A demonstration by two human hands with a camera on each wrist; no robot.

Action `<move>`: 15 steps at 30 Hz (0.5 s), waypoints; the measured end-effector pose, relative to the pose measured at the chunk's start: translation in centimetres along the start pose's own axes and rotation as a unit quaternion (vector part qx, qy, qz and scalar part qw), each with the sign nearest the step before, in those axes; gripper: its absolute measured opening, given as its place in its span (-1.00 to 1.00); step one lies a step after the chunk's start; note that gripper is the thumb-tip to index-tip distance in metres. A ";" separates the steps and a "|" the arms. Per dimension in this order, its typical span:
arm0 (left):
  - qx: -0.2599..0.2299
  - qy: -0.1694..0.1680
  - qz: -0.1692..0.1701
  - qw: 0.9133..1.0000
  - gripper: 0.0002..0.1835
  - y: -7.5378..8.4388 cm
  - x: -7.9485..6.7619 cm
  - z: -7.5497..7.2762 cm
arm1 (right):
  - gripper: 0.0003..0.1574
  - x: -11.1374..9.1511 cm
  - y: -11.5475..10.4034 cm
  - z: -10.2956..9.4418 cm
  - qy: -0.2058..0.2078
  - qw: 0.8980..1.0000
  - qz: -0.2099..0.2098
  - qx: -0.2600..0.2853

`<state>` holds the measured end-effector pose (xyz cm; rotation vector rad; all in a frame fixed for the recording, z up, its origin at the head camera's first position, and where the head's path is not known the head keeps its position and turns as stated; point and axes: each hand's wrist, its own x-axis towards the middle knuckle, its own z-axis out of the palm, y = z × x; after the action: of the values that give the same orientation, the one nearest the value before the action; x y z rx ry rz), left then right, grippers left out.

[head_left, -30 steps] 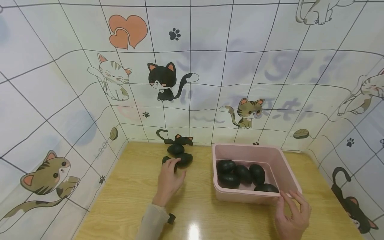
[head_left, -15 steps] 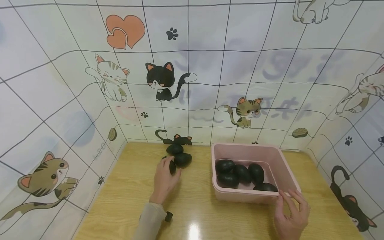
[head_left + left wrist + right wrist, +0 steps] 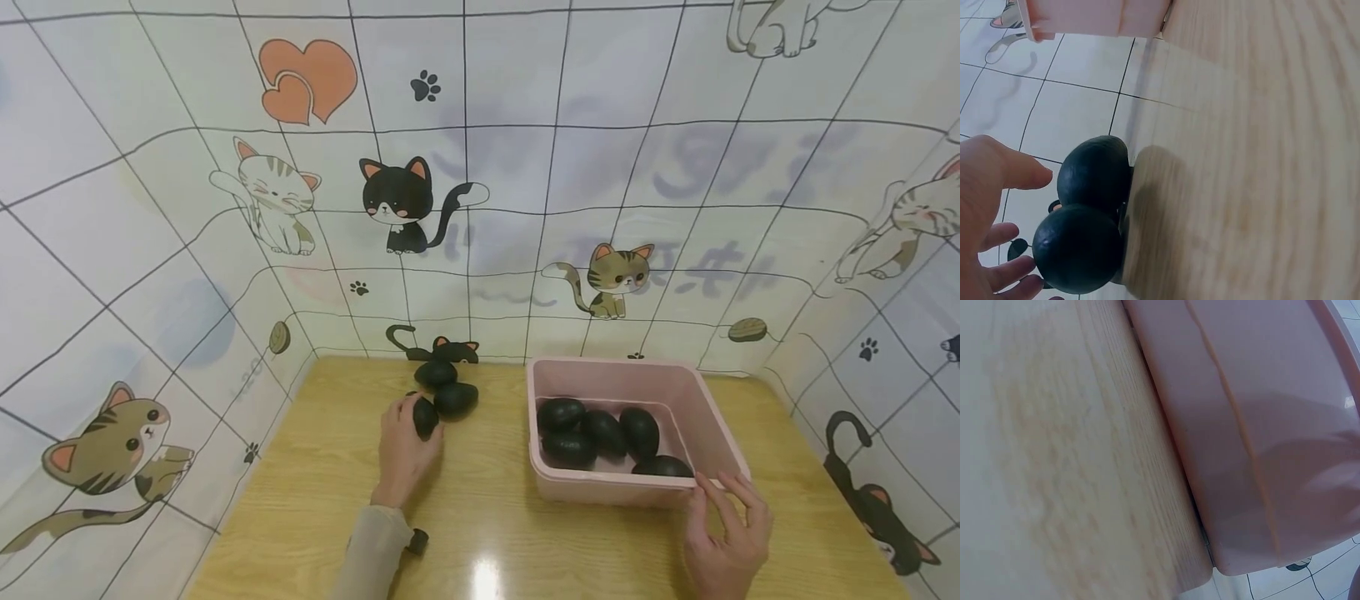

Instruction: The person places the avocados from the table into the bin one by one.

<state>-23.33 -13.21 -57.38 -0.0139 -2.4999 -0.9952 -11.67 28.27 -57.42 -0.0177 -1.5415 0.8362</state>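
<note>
My left hand is around the near left side of a dark green avocado on the wooden table. In the left wrist view, its spread fingertips touch that avocado, and the thumb stands apart from it. Two more avocados lie just behind; the nearer one is right of the hand. My right hand pinches the front rim of a pink plastic box near its right corner, thumb outside, fingertips over the edge. Several avocados lie inside the box.
Behind the table rises a cloth backdrop with grid lines and cartoon cats, and it also encloses both sides. The box wall fills much of the right wrist view. A black band piece sits at the left wrist.
My left hand has drawn slightly back to the left, uncovering more of the avocado beside it. My right hand and the box hold their place; the head view shifts slightly.
</note>
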 end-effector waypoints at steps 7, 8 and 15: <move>0.001 -0.013 -0.021 1.000 -0.28 -0.8 0.1 0.1 | -0.72 -0.2 0.4 -0.1 -0.009 1.000 -0.002 -0.001; 0.001 -0.014 -0.024 1.000 -0.28 -0.8 0.1 0.2 | -0.72 -0.2 0.4 -0.1 -0.009 1.000 0.000 -0.002; -0.005 -0.021 -0.041 0.999 -0.28 -1.1 0.5 0.6 | -0.72 -0.1 0.2 0.0 -0.004 1.000 -0.003 -0.003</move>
<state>-24.24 -13.72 -58.29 0.0646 -2.5513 -1.0508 -11.72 28.37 -57.56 -0.0136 -1.5515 0.8270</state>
